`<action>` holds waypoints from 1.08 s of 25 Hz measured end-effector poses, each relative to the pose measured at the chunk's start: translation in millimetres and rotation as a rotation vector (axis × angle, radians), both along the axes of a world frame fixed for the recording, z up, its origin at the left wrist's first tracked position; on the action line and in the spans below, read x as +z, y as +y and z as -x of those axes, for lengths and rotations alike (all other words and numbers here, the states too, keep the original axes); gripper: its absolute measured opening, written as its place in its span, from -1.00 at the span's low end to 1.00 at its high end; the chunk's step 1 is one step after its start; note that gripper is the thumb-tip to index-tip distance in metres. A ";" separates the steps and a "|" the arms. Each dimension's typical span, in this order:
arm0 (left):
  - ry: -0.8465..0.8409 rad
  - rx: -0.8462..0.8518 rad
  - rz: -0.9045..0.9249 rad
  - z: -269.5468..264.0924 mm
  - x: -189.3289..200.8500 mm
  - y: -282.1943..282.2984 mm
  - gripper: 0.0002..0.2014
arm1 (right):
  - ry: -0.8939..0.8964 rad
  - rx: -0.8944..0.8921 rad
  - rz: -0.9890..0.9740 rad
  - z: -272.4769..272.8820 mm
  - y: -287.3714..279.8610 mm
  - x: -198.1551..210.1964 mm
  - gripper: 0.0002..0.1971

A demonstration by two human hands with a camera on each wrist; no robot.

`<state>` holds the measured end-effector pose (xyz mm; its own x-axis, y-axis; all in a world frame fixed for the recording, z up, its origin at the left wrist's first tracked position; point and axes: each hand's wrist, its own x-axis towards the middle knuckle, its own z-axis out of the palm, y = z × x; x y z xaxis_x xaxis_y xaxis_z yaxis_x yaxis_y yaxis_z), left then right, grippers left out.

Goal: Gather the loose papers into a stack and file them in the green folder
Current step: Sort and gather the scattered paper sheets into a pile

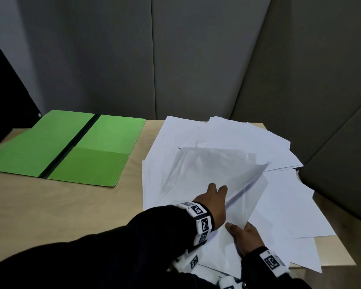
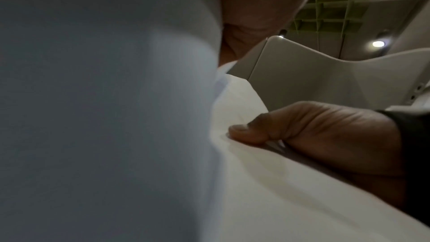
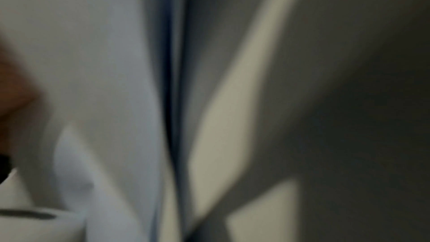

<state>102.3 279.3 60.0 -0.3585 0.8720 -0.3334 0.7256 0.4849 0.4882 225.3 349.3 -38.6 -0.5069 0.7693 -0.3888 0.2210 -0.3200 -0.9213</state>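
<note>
The green folder lies open and flat at the table's back left. Several loose white papers are spread over the right half. My left hand reaches across and holds up a tilted sheaf of sheets by its near edge, with the fingers hidden behind the paper. My right hand pinches the same sheaf's near corner, thumb on top. In the left wrist view the lifted sheets fill the left side, and the right hand presses its thumb onto paper. The right wrist view shows only blurred paper.
The wooden table shows bare wood in front of the folder. Grey partition panels close off the back and right. A black object stands at the far left. Some papers overhang the table's right and front edges.
</note>
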 end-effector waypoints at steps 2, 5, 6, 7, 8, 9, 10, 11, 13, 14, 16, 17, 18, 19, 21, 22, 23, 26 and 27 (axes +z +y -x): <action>0.032 0.011 0.024 0.5 -1.3 6.4 -0.39 | 0.002 0.001 -0.014 -0.6 0.9 -1.0 -0.84; -0.026 0.047 0.035 -2.0 -4.1 16.3 -0.48 | 0.033 0.004 -0.001 0.1 1.5 -1.7 -0.81; -0.066 0.057 0.048 -2.3 -6.6 18.7 -0.50 | 0.044 0.002 0.010 0.3 1.5 -1.9 -0.80; -0.102 0.066 0.063 -2.0 -9.0 20.1 -0.52 | 0.047 -0.002 0.018 0.1 1.2 -0.8 -0.80; -0.119 0.078 0.074 -0.2 -11.3 21.5 -0.52 | 0.045 -0.006 0.018 -0.6 0.5 0.5 -0.80; -0.108 0.094 0.072 3.2 -13.5 23.2 -0.52 | 0.041 -0.007 0.011 -1.5 -0.2 1.2 -0.80; -0.087 0.114 0.071 6.9 -15.4 24.7 -0.51 | 0.041 -0.013 0.005 -2.7 -0.8 1.0 -0.79; -0.073 0.134 0.067 10.4 -16.1 26.9 -0.51 | 0.041 -0.018 0.002 -3.2 -1.0 1.1 -0.79; -0.124 0.170 0.069 13.7 -16.7 30.4 -0.51 | 0.050 -0.035 0.011 -3.7 -1.8 0.6 -0.79; -0.195 0.190 0.072 14.3 -17.1 31.4 -0.46 | 0.048 -0.045 0.027 -4.2 -2.1 -0.3 -0.81; -0.329 0.168 0.080 14.1 -13.6 30.2 -0.34 | 0.039 -0.072 0.065 -5.8 -2.1 -2.6 -0.84; -0.342 0.120 0.073 16.4 -12.1 28.3 -0.36 | 0.042 -0.084 0.075 -7.3 -2.5 -3.6 -0.83; -0.360 0.081 0.047 19.2 -11.5 26.1 -0.45 | 0.045 -0.093 0.078 -9.2 -2.7 -4.8 -0.82; -0.300 0.023 0.052 24.0 -12.2 23.0 -0.52 | 0.046 -0.093 0.081 -11.0 -2.0 -6.1 -0.80; -0.163 -0.024 0.071 38.0 -20.7 18.1 -0.58 | 0.045 -0.093 0.085 -15.2 -2.2 -6.0 -0.82; -0.129 -0.027 0.078 44.4 -25.6 12.8 -0.59 | 0.054 -0.090 0.087 -16.9 -3.2 -4.1 -0.86; -0.114 -0.028 0.083 48.6 -31.1 7.1 -0.60 | 0.062 -0.086 0.084 -19.0 -3.5 -3.0 -0.86; 0.023 -0.202 0.168 50.9 -40.1 -13.5 -0.38 | 0.031 -0.080 0.059 -23.4 -1.9 -2.8 -0.83; 0.054 -0.265 0.213 49.2 -41.0 -18.3 -0.30 | 0.018 -0.073 0.054 -24.1 -1.1 -2.9 -0.87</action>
<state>53.1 260.9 19.1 -0.1508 0.8501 -0.5046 0.8619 0.3630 0.3541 249.4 348.3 -41.6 -0.4575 0.7829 -0.4215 0.1783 -0.3836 -0.9061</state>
